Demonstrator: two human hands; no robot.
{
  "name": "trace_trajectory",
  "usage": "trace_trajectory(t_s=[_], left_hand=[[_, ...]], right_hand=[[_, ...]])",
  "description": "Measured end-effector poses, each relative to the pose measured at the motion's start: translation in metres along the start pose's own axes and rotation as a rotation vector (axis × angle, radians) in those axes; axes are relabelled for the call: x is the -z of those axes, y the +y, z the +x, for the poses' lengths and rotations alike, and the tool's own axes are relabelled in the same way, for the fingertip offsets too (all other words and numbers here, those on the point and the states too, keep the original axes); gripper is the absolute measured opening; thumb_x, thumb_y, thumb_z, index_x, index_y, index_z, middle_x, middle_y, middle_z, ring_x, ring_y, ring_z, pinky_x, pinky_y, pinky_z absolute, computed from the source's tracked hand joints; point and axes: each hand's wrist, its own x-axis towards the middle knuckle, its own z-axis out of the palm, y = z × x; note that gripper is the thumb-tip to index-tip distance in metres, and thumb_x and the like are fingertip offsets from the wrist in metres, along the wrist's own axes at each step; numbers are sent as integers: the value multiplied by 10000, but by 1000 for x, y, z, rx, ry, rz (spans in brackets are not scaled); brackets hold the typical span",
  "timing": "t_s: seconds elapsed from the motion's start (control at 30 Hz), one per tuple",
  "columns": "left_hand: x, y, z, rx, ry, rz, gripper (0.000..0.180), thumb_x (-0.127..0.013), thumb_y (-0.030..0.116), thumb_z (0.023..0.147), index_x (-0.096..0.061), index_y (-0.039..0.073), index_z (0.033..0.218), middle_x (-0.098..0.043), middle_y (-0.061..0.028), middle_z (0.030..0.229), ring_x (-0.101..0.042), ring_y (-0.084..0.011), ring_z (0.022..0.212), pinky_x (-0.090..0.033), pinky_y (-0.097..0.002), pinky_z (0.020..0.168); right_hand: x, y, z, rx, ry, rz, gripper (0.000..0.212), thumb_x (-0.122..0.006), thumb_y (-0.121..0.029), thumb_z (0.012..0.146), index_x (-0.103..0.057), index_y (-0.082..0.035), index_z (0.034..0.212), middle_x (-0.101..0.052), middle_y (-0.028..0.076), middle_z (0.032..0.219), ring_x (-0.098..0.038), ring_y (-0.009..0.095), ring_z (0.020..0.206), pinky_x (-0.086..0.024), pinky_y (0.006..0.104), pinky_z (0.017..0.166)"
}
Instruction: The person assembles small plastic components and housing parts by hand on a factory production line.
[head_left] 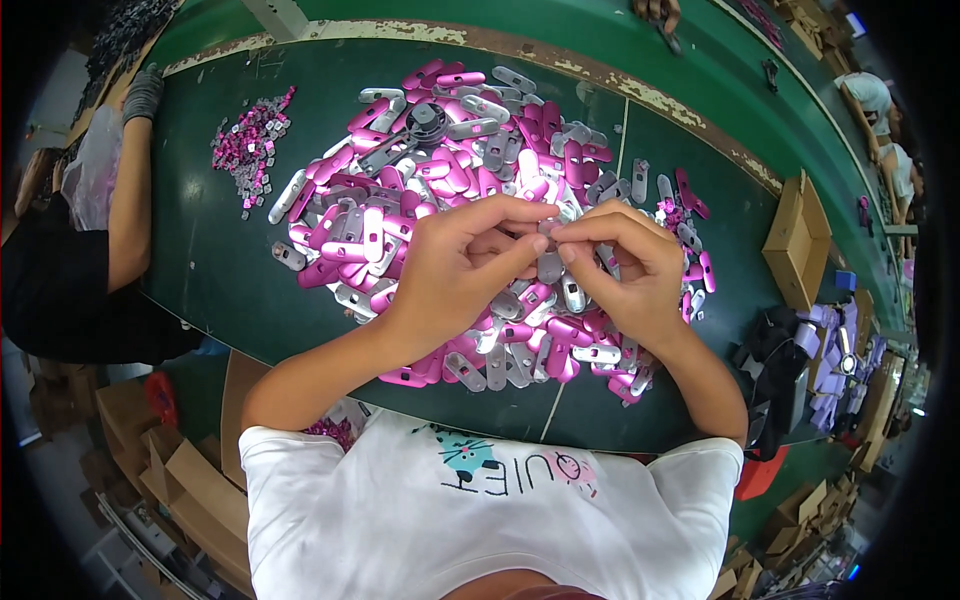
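My left hand [452, 262] and my right hand [634, 268] meet over a large pile of oblong plastic casings [345, 252], some shiny pink and some grey or clear. Thumb and forefinger are pinched together on each hand. Between the fingertips is a small grey plastic casing [549, 262], partly covered by the fingers. Both hands appear to grip it, the left from one side and the right from the other. Among the casings at the far side lies a black device with a round head [427, 120] and a flat arm.
A heap of tiny pink and grey pieces [245, 150] sits left on the green table [200, 262]. A co-worker's gloved hand [145, 95] rests at the left edge. An open cardboard box [797, 240] stands right, near purple parts [828, 365]. A raised ledge [570, 66] runs behind.
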Motion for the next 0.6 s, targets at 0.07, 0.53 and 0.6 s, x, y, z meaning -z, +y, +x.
trace_trajectory(t_s=[0.07,0.53,0.6], left_hand=[[1,-2,0,-8,20,62,245,-610,24,881,-609,-5,1125,-670,-81,921,-651,-85,747,-523,-188,644],[3,2,2,57,3,-2,235,-606,65,900,-592,8,1128,-681,-55,844,-602,-36,680,-500,-177,599],[1,3,3,64,20,-63,252,-605,77,906,-582,13,1148,-680,-55,844,-602,-34,687,-500,-175,596]], right_hand=[[-1,1,0,-15,6,23,164,-672,47,780,-679,10,939,-618,59,828,-591,91,712,-473,208,605],[-2,4,-3,-113,-5,213,171,-665,67,789,-625,41,953,-612,49,863,-598,75,755,-484,205,654],[0,6,0,-29,-33,108,159,-668,63,778,-639,31,930,-612,54,852,-598,80,741,-481,208,625]])
